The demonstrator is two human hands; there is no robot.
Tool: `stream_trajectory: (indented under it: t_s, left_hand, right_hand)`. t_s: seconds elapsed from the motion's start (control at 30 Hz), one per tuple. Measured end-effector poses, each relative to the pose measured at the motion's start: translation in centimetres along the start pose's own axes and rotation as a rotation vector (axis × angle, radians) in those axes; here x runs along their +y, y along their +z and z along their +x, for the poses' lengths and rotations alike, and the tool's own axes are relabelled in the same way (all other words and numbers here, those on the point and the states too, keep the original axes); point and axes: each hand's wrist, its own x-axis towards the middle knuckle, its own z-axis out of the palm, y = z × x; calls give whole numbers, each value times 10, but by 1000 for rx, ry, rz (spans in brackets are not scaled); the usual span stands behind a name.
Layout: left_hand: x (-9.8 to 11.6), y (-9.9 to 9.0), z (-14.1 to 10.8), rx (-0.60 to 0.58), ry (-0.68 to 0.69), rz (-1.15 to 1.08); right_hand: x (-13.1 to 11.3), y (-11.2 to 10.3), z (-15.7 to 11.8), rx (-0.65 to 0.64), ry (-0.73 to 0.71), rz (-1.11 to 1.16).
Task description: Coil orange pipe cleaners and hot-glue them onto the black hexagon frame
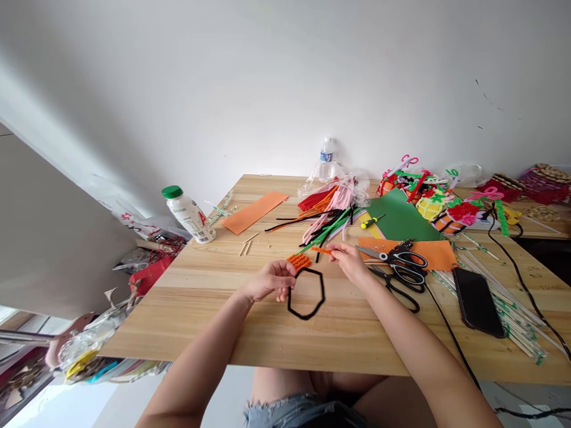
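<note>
Your left hand (pixel 271 282) pinches the black pipe-cleaner loop (pixel 306 318) at its left side, thumb and forefinger pressed together, the other fingers curled below. The ribbed orange piece (pixel 298 261) sits at those fingertips; whether they grip it too, you can't tell from here. Holding the loop by one edge leaves its middle open and its outline in plain sight, which likely helps you judge its shape.

Your right hand (pixel 350 261) pinches the end of a coiled orange strip (pixel 320 251) between thumb and forefinger, so its free end points toward the ribbed piece. That light grip probably spares the coils from being squashed. Both hands are just above the wooden tabletop (pixel 187 321), near its front edge, an easy reach for you.

The scissors (pixel 377 255) lie just beyond your right forearm, handy for that side. The loose pipe cleaners (pixel 345 193) fan out ahead, their near ends toward you, seemingly easy to pick from.
</note>
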Motion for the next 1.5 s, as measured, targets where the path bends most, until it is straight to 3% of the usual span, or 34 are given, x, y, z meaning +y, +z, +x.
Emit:
stream_trajectory:
  t_s: [0.23, 0.43, 0.53, 0.77, 1.17, 1.33, 1.5]
  left_hand:
    - [-27, 47, 23, 162, 31, 57]
    - [-25, 79, 33, 301, 148, 30]
    - [-24, 89, 33, 295, 185, 40]
    - [-29, 79, 23, 256, 166, 70]
    - [-30, 72, 25, 380, 65, 129]
    - [-33, 72, 24, 360, 73, 160]
    - [-30, 70, 24, 300, 74, 76]
  right_hand:
    - [-15, -41, -22, 76, 134, 34]
    - [-21, -45, -43, 46, 123, 41]
    - [-19, -44, -47, 55, 124, 3]
    - [-23, -36, -54, 28, 96, -66]
    - [-31, -24, -57, 8, -86, -240]
    - [-35, -25, -56, -47, -129, -316]
    - [-31, -23, -58, 8, -79, -263]
